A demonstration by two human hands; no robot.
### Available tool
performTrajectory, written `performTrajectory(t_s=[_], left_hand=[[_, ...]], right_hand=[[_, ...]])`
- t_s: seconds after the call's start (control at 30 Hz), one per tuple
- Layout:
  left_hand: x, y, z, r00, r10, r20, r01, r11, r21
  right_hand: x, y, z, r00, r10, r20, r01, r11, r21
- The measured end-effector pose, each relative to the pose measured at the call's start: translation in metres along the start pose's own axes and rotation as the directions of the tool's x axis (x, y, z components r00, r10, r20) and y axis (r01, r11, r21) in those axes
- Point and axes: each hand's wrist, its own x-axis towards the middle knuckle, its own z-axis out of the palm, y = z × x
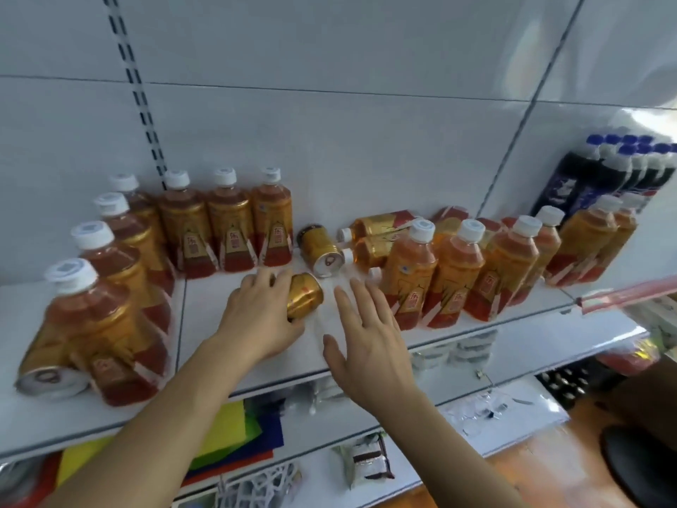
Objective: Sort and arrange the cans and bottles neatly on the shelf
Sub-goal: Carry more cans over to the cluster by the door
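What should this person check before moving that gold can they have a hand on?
1. Left hand grips the gold can: ok.
2. Can upright: not ok, it lies on its side.
3. Right hand free to help: ok, open, holding nothing.
4. Second can behind also toppled: not ok.
5. Bottles lying at the back: not ok.
6. Bare shelf beside the can: ok.

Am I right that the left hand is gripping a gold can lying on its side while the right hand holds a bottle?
Not quite. The head view shows the left hand gripping the gold can on its side, but the right hand holds nothing; it hovers open above the shelf.
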Motion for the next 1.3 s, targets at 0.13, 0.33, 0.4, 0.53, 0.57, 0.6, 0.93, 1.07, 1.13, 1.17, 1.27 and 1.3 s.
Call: performTrajectory(t_s=[0.13, 0.33, 0.4, 0.53, 0.57, 0.6, 0.93, 1.07, 1.13, 1.17, 1.27, 1.3], left_hand=[[-0.007, 0.002, -0.001, 0.998, -0.046, -0.041, 0.052, 0.989, 0.142], [-0.023, -0.01, 0.004, 0.977, -0.101, -0.187, 0.085, 0.992, -0.091], [-0.029, -0.018, 0.007, 0.958, -0.153, -0.242, 0.09, 0.964, -0.251], [-0.033, -0.032, 0.014, 0.918, -0.288, -0.272, 0.154, 0.892, -0.425], [-0.033, -0.035, 0.015, 0.909, -0.317, -0.272, 0.165, 0.871, -0.462], [-0.032, -0.037, 0.017, 0.902, -0.334, -0.274, 0.168, 0.855, -0.491], [-0.023, -0.04, 0.03, 0.886, -0.361, -0.29, 0.103, 0.764, -0.637], [-0.021, -0.036, 0.028, 0.858, -0.355, -0.372, 0.05, 0.777, -0.627], [-0.022, -0.034, 0.029, 0.841, -0.363, -0.4, 0.049, 0.789, -0.612], [-0.023, -0.034, 0.029, 0.837, -0.366, -0.407, 0.051, 0.792, -0.608], [-0.025, -0.032, 0.028, 0.838, -0.37, -0.401, 0.063, 0.796, -0.602], [-0.026, -0.031, 0.027, 0.84, -0.369, -0.397, 0.063, 0.794, -0.605]], right_hand=[[0.027, 0.003, 0.012, 0.997, 0.018, 0.077, -0.017, 1.0, -0.014], [0.078, 0.004, 0.027, 0.994, 0.067, 0.083, -0.065, 0.998, -0.022], [0.094, 0.002, 0.033, 0.992, 0.098, 0.076, -0.094, 0.994, -0.055], [0.124, 0.0, 0.048, 0.986, 0.148, 0.078, -0.136, 0.98, -0.142], [0.13, 0.0, 0.053, 0.984, 0.161, 0.077, -0.148, 0.976, -0.16], [0.136, 0.0, 0.056, 0.983, 0.173, 0.067, -0.159, 0.971, -0.177], [0.13, -0.006, 0.044, 0.971, 0.121, -0.207, -0.112, 0.992, 0.054], [0.107, -0.009, 0.031, 0.962, 0.176, -0.208, -0.127, 0.965, 0.228], [0.097, -0.01, 0.03, 0.972, 0.148, -0.182, -0.107, 0.97, 0.216], [0.094, -0.01, 0.031, 0.979, 0.127, -0.16, -0.094, 0.976, 0.197], [0.088, -0.01, 0.033, 0.99, 0.098, -0.101, -0.079, 0.981, 0.176], [0.086, -0.009, 0.032, 0.993, 0.086, -0.085, -0.069, 0.979, 0.192]])
